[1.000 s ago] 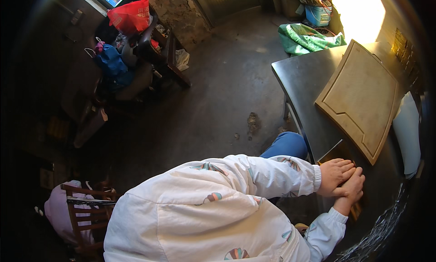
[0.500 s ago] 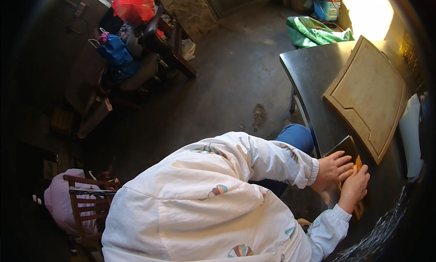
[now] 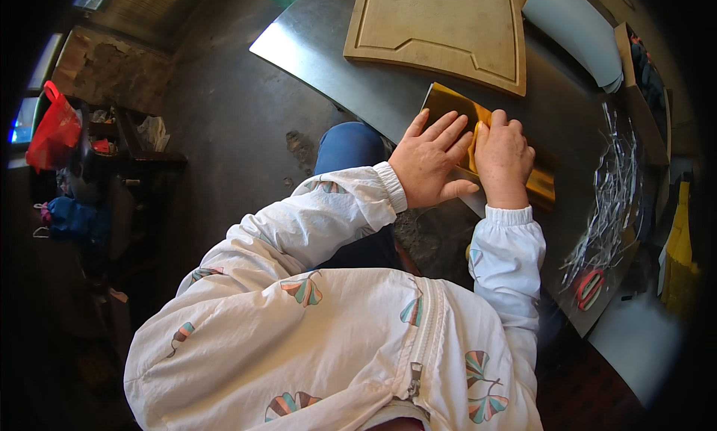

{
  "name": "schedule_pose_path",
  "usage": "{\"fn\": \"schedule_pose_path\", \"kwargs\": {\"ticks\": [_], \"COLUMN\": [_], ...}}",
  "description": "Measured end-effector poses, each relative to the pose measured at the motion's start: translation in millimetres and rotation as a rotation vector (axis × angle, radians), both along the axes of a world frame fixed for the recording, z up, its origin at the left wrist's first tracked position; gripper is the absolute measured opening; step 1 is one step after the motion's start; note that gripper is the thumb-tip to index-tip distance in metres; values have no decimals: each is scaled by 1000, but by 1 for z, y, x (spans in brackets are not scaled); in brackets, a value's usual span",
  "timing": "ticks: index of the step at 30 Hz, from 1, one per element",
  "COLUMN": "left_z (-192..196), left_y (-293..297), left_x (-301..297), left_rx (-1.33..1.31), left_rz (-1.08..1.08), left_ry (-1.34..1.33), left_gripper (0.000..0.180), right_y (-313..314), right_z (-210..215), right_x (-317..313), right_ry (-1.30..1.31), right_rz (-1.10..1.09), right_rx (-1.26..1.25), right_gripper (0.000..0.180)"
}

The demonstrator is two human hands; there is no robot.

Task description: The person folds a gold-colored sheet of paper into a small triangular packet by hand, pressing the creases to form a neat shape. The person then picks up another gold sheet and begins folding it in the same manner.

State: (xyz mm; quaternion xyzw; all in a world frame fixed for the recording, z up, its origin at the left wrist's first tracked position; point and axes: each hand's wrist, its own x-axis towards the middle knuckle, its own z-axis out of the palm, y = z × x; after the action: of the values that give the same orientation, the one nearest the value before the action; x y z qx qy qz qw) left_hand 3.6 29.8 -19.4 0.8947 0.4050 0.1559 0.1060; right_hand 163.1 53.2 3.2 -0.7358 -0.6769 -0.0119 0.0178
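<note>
A shiny gold sheet [image 3: 449, 101], apparently folded or layered, lies near the edge of the dark metal table [image 3: 314, 46]. Flat across its near left part rests my left hand [image 3: 432, 162], fingers spread and thumb stretched out toward the right wrist. Beside it, my right hand [image 3: 505, 160] is closed, with curled fingers pressing and gripping a raised part of the sheet. The fingertips of both hands nearly meet. More gold [image 3: 541, 184] shows to the right of my right wrist; what lies beneath my palms is hidden.
A wooden cutting board [image 3: 441, 31] lies beyond the sheet. White sheets [image 3: 575, 31] curve at the far right. Tangled silver strips [image 3: 614, 181] and red-handled scissors [image 3: 589, 290] lie on the right. A red bag [image 3: 56, 132] sits among clutter far left.
My view has swung to the right, so the table sits nearer the middle. Both hands stay on the gold sheet, my left spread and my right curled.
</note>
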Motion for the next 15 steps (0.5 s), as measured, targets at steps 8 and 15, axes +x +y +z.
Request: {"fn": "schedule_pose_path", "kwargs": {"ticks": [8,15], "left_z": [-5,1], "left_y": [5,4], "left_x": [1,12], "left_rx": [-9,17], "left_rz": [230,278], "left_ry": [25,112], "left_gripper": [65,61], "right_y": [-1,-1], "right_z": [-2,-3], "right_x": [2,-1], "right_ry": [-2,42], "right_rz": [25,16], "right_rx": [29,63], "right_gripper": [26,26]}}
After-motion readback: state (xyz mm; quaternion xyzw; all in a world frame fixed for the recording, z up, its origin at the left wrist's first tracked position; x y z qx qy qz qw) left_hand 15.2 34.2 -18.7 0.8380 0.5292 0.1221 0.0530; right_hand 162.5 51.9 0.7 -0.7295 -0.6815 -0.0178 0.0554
